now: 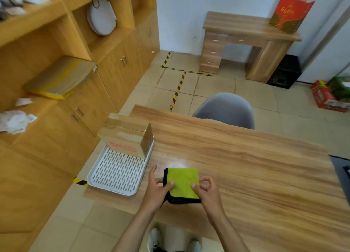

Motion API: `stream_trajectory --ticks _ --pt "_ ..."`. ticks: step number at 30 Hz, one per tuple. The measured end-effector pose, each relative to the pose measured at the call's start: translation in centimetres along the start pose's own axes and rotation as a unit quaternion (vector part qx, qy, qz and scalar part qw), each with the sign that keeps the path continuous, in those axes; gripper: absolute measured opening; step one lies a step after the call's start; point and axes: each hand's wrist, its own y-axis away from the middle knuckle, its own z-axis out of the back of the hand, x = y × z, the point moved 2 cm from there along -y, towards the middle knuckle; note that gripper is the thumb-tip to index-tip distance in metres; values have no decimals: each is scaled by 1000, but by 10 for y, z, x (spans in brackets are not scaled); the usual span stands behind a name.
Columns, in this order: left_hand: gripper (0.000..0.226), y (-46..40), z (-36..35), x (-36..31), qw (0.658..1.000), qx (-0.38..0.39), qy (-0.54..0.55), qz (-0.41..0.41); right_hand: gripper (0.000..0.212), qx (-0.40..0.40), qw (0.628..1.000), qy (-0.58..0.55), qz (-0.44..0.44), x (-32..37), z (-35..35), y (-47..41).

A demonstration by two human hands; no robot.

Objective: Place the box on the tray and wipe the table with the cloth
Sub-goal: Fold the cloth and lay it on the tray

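Box (127,136) is on the tray (117,177), parked at the tray's far end, upright, taped top up, red print facing the person; near half of the slotted tray is bare. Tray sits at the table's (246,166) left edge, its near corner overhanging slightly, so the first half of the task looks done and the box is clear of the surface to be wiped. Cloth (182,183) is yellow-green with a black border, folded into a compact pad, lying on the table just right of the tray, near the front edge. Both hands are on it. Left hand (157,189) comes in from the left, thumb pressed on the cloth's top face near its left border, other fingers seemingly tucked under or around the black edge, index finger stretched forward off the cloth; reads as closed on the cloth. Right hand (206,190) has its thumb tip on the cloth's right side, other fingers curled into a loose ring above; whether they actually pinch fabric is hard to tell, since they hide that edge. Likely reason for the two-handed hold: squaring up or refolding the pad to get a flat wiping face before the first stroke. Both forearms run forward from the body, wrists low over the table, converging on the cloth. Rest of the tabletop is bare wood with a glare patch just beyond the cloth; wiping judged not yet started.
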Motion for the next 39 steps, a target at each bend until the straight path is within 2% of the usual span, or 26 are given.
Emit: stream_trajectory --ticks 2,5,7,11,15,22,27,32,39 --pt "73 8 4 9 1000 -18 11 -7 21 12 998 51 34 -7 -1 1" --pt "40 20 19 20 994 -66 -71 -41 21 68 987 124 74 -19 -13 3" --pt "32 25 34 26 987 -93 -119 -48 24 105 979 153 82 -26 -28 3" --pt "37 29 77 41 986 -118 -115 -24 26 165 965 189 81 -40 -69 1" --pt "46 15 120 51 980 -159 -117 -2 40 257 938 230 29 -50 -110 -7" --pt "58 -49 209 58 979 -80 -185 6 50 283 920 270 -21 -62 -203 -32" --pt "64 -105 258 71 969 2 -248 16 49 258 916 303 -51 -87 -249 -49" --pt "68 -140 279 85 950 66 -304 6 51 207 914 325 -128 -101 -276 -61" --pt "63 -163 283 100 927 95 -363 -12 53 175 897 388 -121 -101 -293 -72"
